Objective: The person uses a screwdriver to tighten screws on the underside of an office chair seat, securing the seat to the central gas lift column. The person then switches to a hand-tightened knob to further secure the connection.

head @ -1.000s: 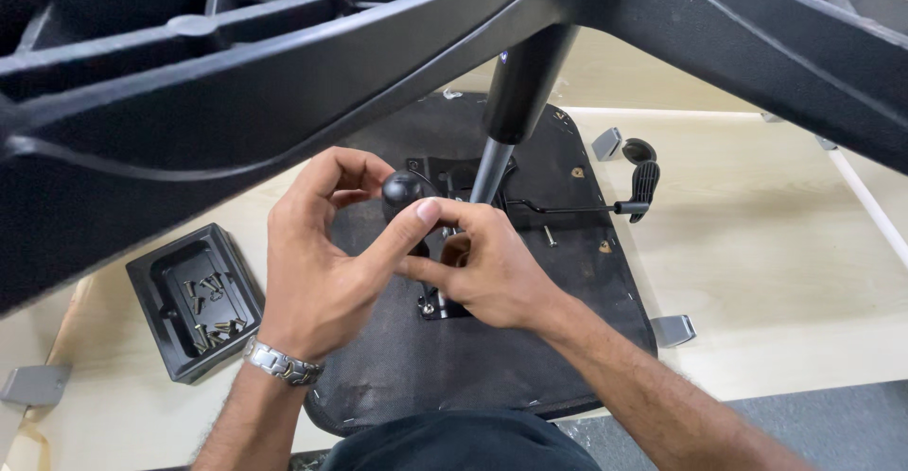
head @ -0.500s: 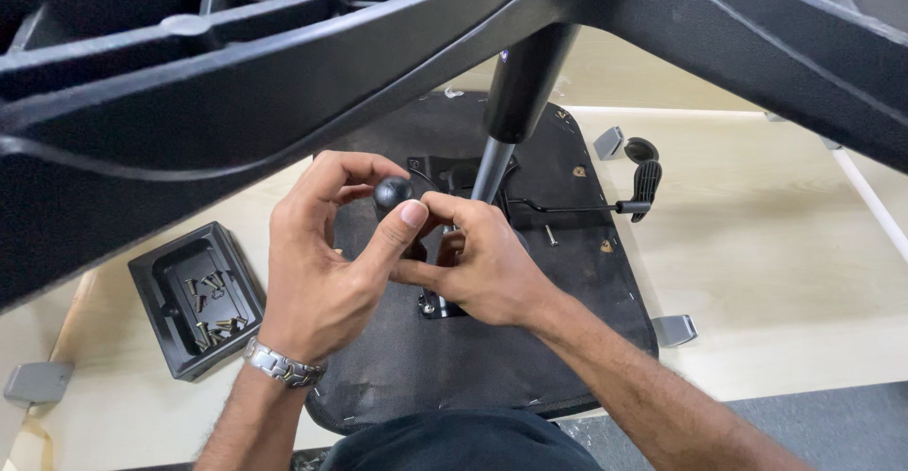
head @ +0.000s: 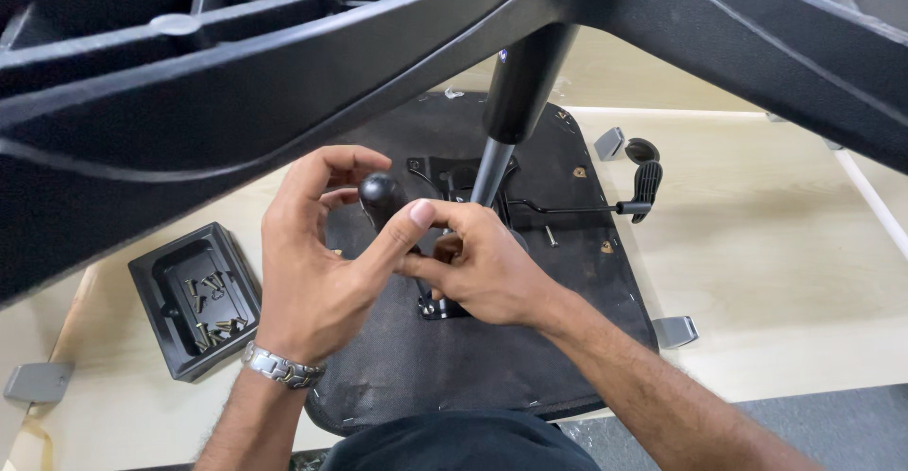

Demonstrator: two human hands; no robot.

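Observation:
My left hand (head: 312, 282) wraps a tool's black, round-topped handle (head: 380, 197), thumb pressed along its side and fingers curled above it. A metal watch sits on that wrist. My right hand (head: 482, 268) is closed just right of the handle, fingertips pinched low on the tool over the metal mounting plate (head: 445, 308); what they pinch is hidden. Both hands work over the black fabric underside of an upturned chair seat (head: 454, 367). The gas lift column (head: 515, 93) rises from the plate to the black star base (head: 189, 102) overhead.
A black tray (head: 151, 282) holding several screws lies left of the seat on the pale wooden floor. A black lever (head: 646, 183) juts out on the seat's right, with a loose bolt (head: 550, 235) nearby. Grey plastic pieces (head: 673, 331) lie around.
The tool's handle has drifted slightly left and down. My left fingers have lifted and spread above the knob. My right hand has stayed in place.

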